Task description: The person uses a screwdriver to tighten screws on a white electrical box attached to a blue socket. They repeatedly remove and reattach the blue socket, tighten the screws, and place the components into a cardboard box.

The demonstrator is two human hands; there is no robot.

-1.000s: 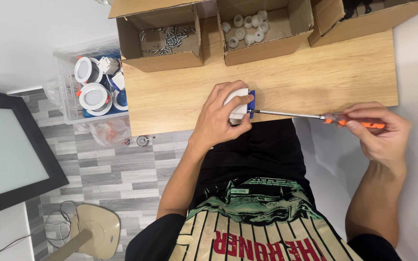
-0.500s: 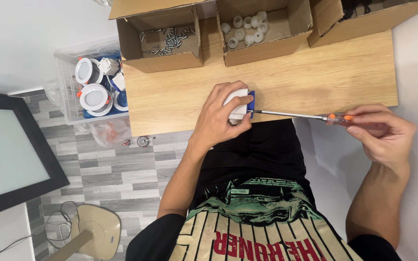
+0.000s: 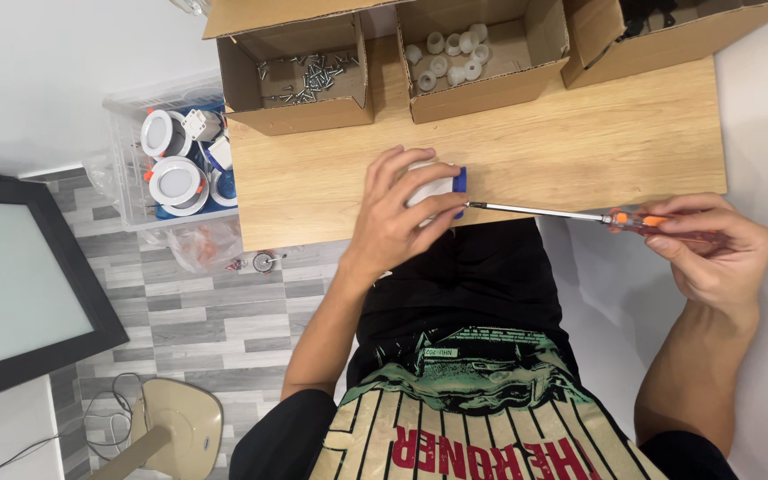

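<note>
While the white fitting [image 3: 431, 188] with its blue end piece [image 3: 460, 181] sits at the near edge of the wooden table [image 3: 580, 151], the left hand [image 3: 399, 220] is closed over it from the person's side, fingers curled across the top so that only a patch of white and the blue part show. That blue end faces toward the person's right, and this is the relation that matters: the screwdriver [image 3: 580, 215] lies almost level along the table's front edge, its long axis running left to right, its metal tip meeting the fitting just below the blue piece (whether it sits in a screw head cannot be made out). The orange and clear handle is at the far right, off the table's edge, pinched in the fingertips of the right hand [image 3: 713, 253], which is well apart from the fitting; the left hand is the nearer one, in fact touching it.

Farther back on the table stand open cardboard boxes: one with loose screws [image 3: 308, 76], one with small white caps [image 3: 451, 53]. Left of the table, on the floor, a clear plastic bin [image 3: 122, 164] holds round white lamp housings [image 3: 175, 182]. A dark-framed panel [image 3: 11, 267] leans at the far left.
</note>
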